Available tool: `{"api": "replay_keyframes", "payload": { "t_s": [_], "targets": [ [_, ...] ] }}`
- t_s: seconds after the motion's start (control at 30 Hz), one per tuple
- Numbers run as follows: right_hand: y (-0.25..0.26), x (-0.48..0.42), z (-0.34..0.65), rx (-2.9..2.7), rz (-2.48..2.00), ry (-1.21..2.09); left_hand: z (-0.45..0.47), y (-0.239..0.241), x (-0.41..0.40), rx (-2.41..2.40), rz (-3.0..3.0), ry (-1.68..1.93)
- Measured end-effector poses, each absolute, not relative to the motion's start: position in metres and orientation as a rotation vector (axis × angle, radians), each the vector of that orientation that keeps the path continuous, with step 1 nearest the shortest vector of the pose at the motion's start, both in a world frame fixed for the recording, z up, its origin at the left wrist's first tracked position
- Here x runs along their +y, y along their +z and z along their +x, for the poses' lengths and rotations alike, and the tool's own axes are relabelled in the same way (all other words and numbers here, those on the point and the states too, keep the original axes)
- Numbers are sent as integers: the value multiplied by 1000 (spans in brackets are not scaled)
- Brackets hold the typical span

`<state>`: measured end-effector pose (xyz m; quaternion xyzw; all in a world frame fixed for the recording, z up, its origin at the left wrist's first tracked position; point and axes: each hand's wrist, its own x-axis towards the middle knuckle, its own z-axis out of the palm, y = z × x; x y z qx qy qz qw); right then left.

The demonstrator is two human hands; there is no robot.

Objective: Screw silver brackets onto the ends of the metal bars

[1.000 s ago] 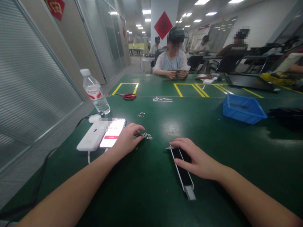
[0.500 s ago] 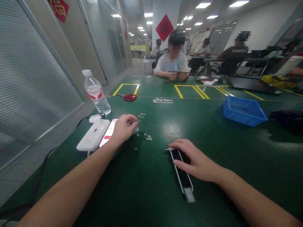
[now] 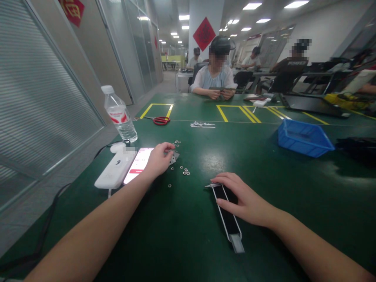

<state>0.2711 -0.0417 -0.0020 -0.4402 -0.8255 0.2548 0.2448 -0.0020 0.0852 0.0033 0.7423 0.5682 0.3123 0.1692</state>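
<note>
The **left hand** (image 3: 158,160) now sits a little further right and clear of the phone, its fingers lightly curled, with the fingertips (image 3: 170,146) at the edge of a small flat grey metal plate (image 3: 174,158). Half a second ago the fingers were bunched around that plate and hid most of it; now more of it shows, lying on the mat. I cannot tell whether the fingers still have hold of it.

The **right hand** (image 3: 245,199) has barely shifted. Its fingers are spread and its thumb lies along the near side of a long black strip in a slim silver metal channel (image 3: 226,209), which runs from under the palm toward the near edge. The hand touches the strip, but I cannot tell how firmly it grips.

Tiny silver metal rings (image 3: 185,172) lie scattered on the green table mat (image 3: 182,239) just right of the left hand.

A smartphone with a lit screen (image 3: 138,165), uncovered again, lies beside a white power bank marked 9 (image 3: 115,170). Farther away stand a clear plastic water bottle (image 3: 119,115) and red-handled scissors (image 3: 161,121), with a blue plastic tray (image 3: 305,138) on the right. Across the table, a seated person (image 3: 216,78) holds a dark item in both hands.
</note>
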Motion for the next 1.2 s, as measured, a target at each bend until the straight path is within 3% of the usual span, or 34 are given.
{"api": "replay_keyframes", "payload": {
  "t_s": [0.37, 0.87, 1.2],
  "targets": [
    [0, -43, 272, -2263, -1219, 698, -7, 12, 53, 1518, 2350, 764],
    [2, -46, 270, -2253, -1217, 574, -8, 17, 36, 1489, 2622, 329],
    [10, -46, 268, -2285, -1239, 614, -5, 22, 35, 1472, 2725, 315]
  ]
}}
